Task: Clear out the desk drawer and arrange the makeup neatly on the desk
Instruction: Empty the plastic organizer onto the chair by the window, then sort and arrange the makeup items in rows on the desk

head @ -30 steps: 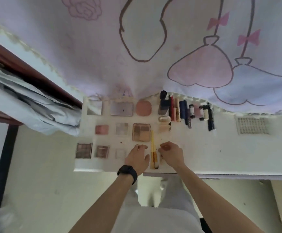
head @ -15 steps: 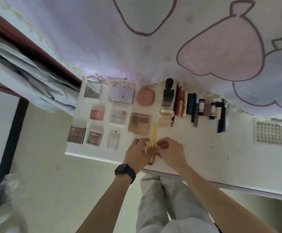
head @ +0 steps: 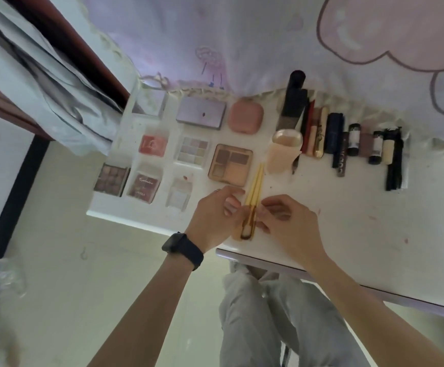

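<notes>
**Makeup on desk: layout**

Palettes in a grid, left part of desk: brown four-pan palette, pink compact, grey case. Row of dark tubes along the back. Two yellow sticks lie side by side near the front edge, lower ends pinched by left hand and right hand.

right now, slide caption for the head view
Left hand and right hand pinch two slim yellow makeup tools on the white desk beside palettes.

yellow brushes partly hidden, dark tube lettering unreadable, desk cut off at right
</notes>
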Available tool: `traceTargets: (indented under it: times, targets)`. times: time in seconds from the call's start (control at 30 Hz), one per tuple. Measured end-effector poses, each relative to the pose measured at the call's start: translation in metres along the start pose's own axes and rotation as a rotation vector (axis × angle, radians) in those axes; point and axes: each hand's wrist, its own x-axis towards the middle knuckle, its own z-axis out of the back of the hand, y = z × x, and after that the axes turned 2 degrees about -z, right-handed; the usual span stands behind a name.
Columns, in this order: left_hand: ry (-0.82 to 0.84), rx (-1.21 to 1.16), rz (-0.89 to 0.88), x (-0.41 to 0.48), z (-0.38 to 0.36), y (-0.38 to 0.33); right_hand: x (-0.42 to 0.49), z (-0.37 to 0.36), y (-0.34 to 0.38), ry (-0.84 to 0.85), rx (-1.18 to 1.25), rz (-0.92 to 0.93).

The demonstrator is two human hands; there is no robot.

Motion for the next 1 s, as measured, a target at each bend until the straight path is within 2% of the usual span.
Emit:
traceTargets:
  times: [0.2, 0.33, 0.43, 0.57, 0.8, 1.0]
  targets:
    - [-0.151, 0.156, -0.199, 0.001, 0.002, 0.002, -0.008, 0.018, -0.023, -0.062, -0.126, 0.241]
    - [-0.29, 0.276, -0.284, 0.0, -0.005, -0.004, -0.007, 0.032, -0.037, -0.137, -0.45, 0.43]
    - [-0.348, 0.374, -0.297, -0.016, -0.018, -0.013, -0.021, 0.051, -0.045, -0.136, -0.666, 0.498]
    - [-0.362, 0.449, -0.317, -0.059, -0.046, -0.037, -0.075, 0.093, -0.061, -0.189, -0.77, 0.56]
    - [-0.281, 0.39, -0.541, -0.1, -0.123, -0.093, -0.144, 0.18, -0.125, -0.4, -0.694, 0.462]
    - [-0.139, 0.438, -0.64, -0.094, -0.194, -0.146, -0.15, 0.246, -0.184, -0.573, -0.626, 0.329]
